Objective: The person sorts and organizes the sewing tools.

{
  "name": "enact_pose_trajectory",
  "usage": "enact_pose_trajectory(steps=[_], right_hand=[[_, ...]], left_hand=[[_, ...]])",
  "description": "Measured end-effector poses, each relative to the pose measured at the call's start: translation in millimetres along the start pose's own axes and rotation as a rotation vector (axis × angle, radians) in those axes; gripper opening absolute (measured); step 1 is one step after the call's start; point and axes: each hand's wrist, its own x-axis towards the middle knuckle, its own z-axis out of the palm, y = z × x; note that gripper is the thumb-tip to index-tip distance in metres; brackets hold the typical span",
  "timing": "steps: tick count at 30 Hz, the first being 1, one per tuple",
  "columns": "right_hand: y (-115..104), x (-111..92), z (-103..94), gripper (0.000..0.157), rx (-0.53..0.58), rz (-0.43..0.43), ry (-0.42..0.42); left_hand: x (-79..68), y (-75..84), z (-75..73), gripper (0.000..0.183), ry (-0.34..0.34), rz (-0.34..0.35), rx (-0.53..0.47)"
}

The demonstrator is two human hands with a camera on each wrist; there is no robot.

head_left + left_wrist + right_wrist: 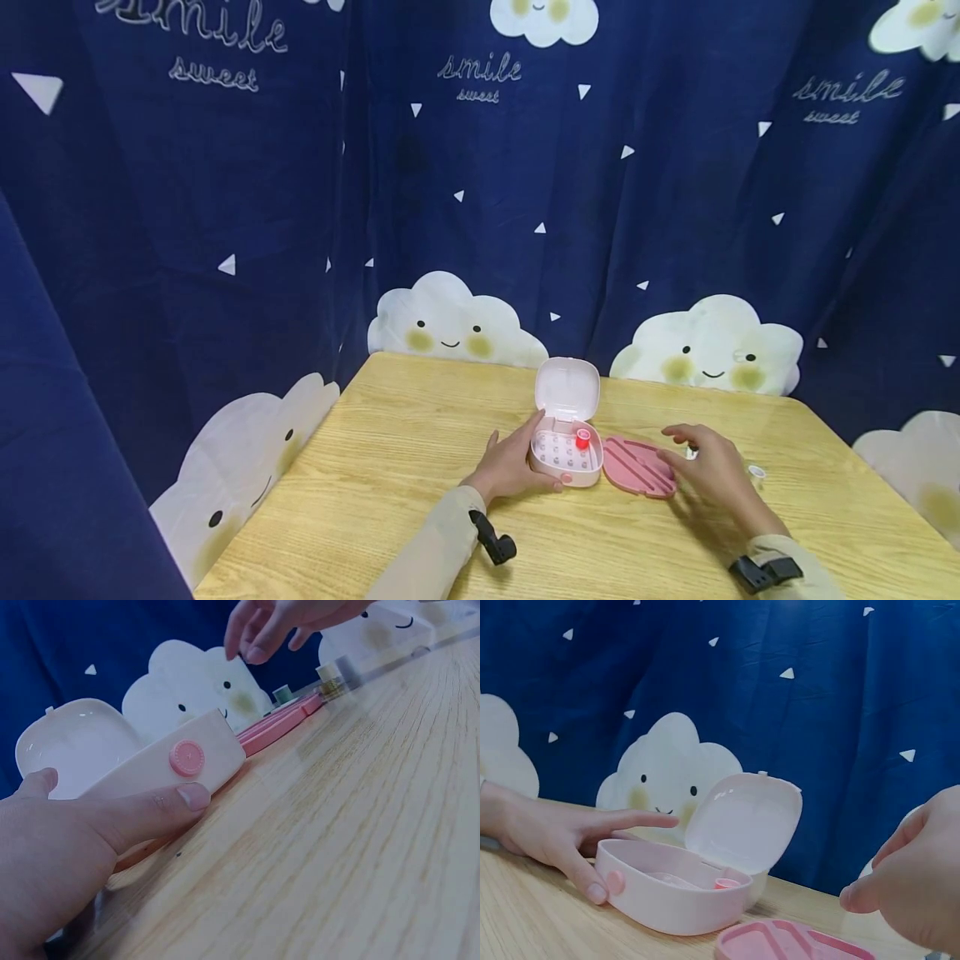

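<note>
A small pale pink box [566,479] stands on the table with its hinged lid [567,390] raised. Rows of small pegs line its floor, and a red spool [582,438] sits at the back right inside. My left hand [510,462] grips the box's left side, its thumb against the front near the round pink button [187,757]. Right of the box lies a darker pink divided tray [637,467]. Over the tray's right end hovers my right hand [712,467], fingers apart and nothing seen between them.
A small white spool [757,476] stands on the wooden table [420,417] to the right of my right hand. Another small white item [691,453] is partly hidden behind that hand. Beyond the table's back edge hangs a dark blue curtain [480,233] with clouds.
</note>
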Motion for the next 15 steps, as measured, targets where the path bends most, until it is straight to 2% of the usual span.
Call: enact_pose_trajectory(steps=[9, 15], right_hand=[[17, -17, -13.7, 0.040, 0.018, 0.042, 0.022], [30, -29, -19.7, 0.041, -0.041, 0.056, 0.034]], left_hand=[[1.3, -0.3, 1.3, 0.130, 0.003, -0.026, 0.007], [2.1, -1.3, 1.9, 0.132, 0.004, -0.023, 0.010]])
